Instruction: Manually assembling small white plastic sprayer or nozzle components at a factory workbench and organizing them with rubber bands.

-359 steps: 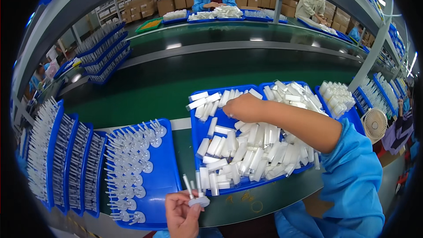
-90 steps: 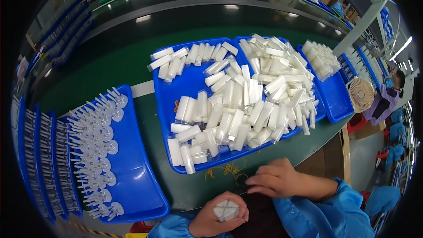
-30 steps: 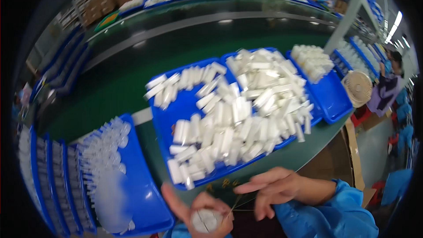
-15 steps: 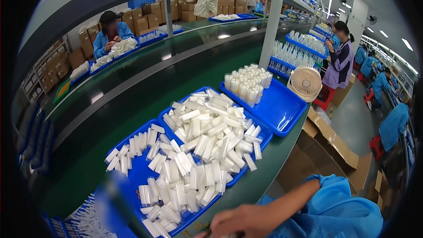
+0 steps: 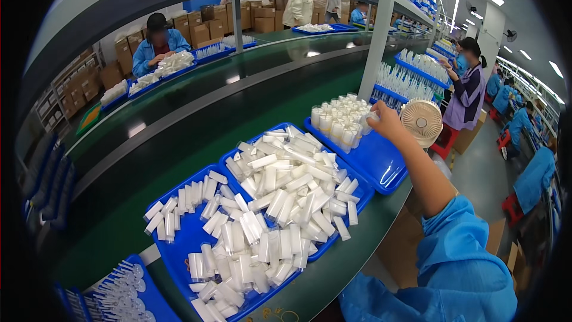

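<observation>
My right arm stretches forward in a blue sleeve. My right hand is at the right end of a cluster of white cylinders in clear wrap, standing in a blue tray. Its fingers are closed on one clear-wrapped cylinder at the edge of that cluster; the fingers partly hide it. My left hand is out of view. Closer to me, two more blue trays hold a heap of flat white pieces in clear sleeves.
A round beige fan stands just right of my hand. Racks of thin white parts rise behind a grey post. Lower left is a blue tray of clear stemmed parts. Yellowish bands lie on the green table. Co-workers sit across the belt and right.
My right hand has moved from the near table edge forward to the cylinder cluster, where it now grips one. The view has shifted slightly, showing more of the lower-left stemmed parts.
</observation>
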`<state>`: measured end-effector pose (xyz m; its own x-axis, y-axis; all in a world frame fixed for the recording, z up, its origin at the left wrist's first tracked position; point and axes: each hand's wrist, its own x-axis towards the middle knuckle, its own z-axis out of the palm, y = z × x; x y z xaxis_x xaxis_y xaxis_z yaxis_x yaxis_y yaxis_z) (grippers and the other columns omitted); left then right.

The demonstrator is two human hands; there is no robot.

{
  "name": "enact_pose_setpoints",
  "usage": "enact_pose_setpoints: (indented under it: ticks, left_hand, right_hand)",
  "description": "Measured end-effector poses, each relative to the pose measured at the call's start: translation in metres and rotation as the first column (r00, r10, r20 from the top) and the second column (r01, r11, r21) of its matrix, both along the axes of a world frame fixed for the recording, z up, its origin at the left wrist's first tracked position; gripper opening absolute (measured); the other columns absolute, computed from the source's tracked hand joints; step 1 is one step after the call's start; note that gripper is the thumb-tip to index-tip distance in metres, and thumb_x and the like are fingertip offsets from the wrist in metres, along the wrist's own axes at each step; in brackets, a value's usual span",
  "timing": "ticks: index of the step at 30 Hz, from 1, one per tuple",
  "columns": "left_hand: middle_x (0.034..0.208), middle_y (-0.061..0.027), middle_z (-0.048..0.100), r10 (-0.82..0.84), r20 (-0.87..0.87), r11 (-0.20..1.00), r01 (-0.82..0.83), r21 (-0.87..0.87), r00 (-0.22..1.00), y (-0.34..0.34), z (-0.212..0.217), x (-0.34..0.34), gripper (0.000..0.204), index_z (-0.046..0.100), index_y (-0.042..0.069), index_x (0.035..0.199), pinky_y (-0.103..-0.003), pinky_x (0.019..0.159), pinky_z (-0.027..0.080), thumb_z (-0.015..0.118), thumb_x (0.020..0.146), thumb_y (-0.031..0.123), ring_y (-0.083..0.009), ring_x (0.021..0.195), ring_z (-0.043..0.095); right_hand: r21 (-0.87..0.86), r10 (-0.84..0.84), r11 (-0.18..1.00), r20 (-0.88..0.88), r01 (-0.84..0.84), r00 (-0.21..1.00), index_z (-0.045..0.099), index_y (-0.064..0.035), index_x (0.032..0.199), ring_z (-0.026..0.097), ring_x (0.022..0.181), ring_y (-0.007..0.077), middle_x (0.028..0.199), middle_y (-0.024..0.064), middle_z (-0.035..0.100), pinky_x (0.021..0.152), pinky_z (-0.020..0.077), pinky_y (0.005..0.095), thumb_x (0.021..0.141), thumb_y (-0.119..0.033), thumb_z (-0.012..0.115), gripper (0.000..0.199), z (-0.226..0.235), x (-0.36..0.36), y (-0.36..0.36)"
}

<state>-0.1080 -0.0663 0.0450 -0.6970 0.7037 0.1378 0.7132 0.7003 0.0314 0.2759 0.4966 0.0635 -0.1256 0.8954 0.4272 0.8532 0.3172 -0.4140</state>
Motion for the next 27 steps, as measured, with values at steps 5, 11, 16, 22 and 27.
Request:
enact_pose_setpoints:
  ticks: [5,11,16,22,27]
  left_hand:
    - [0.105,-0.0255,0.051,0.003,-0.012,0.999,-0.004,-0.053,1.000,0.006,-0.002,-0.018,0.041,0.047,-0.005,0.114,-0.043,0.083,0.041,0.059,0.079,0.013,-0.0413,0.096,0.050]
    - [0.097,-0.0211,0.051,-0.047,-0.085,0.995,0.039,-0.089,0.995,-0.004,-0.011,-0.042,0.033,0.050,-0.003,0.104,-0.043,0.078,0.042,0.058,0.075,0.009,-0.0389,0.088,0.050]
    - [0.097,-0.0175,0.052,-0.039,-0.109,0.970,0.011,-0.244,0.993,-0.010,-0.012,-0.049,0.034,0.052,0.000,0.098,-0.041,0.078,0.043,0.062,0.066,0.006,-0.0353,0.092,0.049]
    - [0.095,-0.0176,0.056,-0.055,-0.009,0.987,0.053,-0.154,0.998,-0.019,0.002,-0.044,0.028,0.057,0.000,0.093,-0.039,0.080,0.043,0.064,0.066,0.003,-0.0350,0.090,0.051]
    - [0.087,-0.0161,0.060,-0.156,-0.156,0.925,0.200,0.324,0.975,-0.006,0.012,-0.016,0.023,0.060,0.001,0.097,-0.039,0.073,0.045,0.061,0.075,0.002,-0.0331,0.080,0.055]
  right_hand:
    - [-0.074,-0.009,0.997,-0.031,0.007,0.999,0.058,-0.0035,0.092,0.062,0.084,0.0337,0.088,0.0197,0.063,0.075,0.0479,0.0384,0.073,-0.029,0.065,0.032,-0.019,-0.011,0.019]
    - [-0.063,0.107,0.991,-0.157,-0.118,0.982,0.062,-0.0012,0.088,0.063,0.076,0.0308,0.081,0.0186,0.064,0.069,0.0486,0.0385,0.083,-0.028,0.057,0.028,-0.036,-0.010,0.018]
    - [0.266,0.075,0.955,0.222,-0.135,0.972,0.059,-0.0015,0.098,0.057,0.088,0.0347,0.088,0.0194,0.057,0.078,0.0458,0.0392,0.084,-0.026,0.057,0.028,-0.026,-0.009,0.012]
    - [0.051,0.677,0.726,0.126,-0.686,0.725,0.057,-0.0039,0.104,0.056,0.091,0.0338,0.097,0.0138,0.056,0.078,0.0454,0.0371,0.076,-0.011,0.064,0.029,0.024,-0.149,-0.094]
    - [-0.145,0.934,0.279,0.270,-0.949,0.233,0.060,-0.0089,0.099,0.058,0.093,0.0263,0.097,0.0068,0.060,0.078,0.0473,0.0378,0.077,-0.014,0.062,0.022,0.018,-0.260,-0.173]
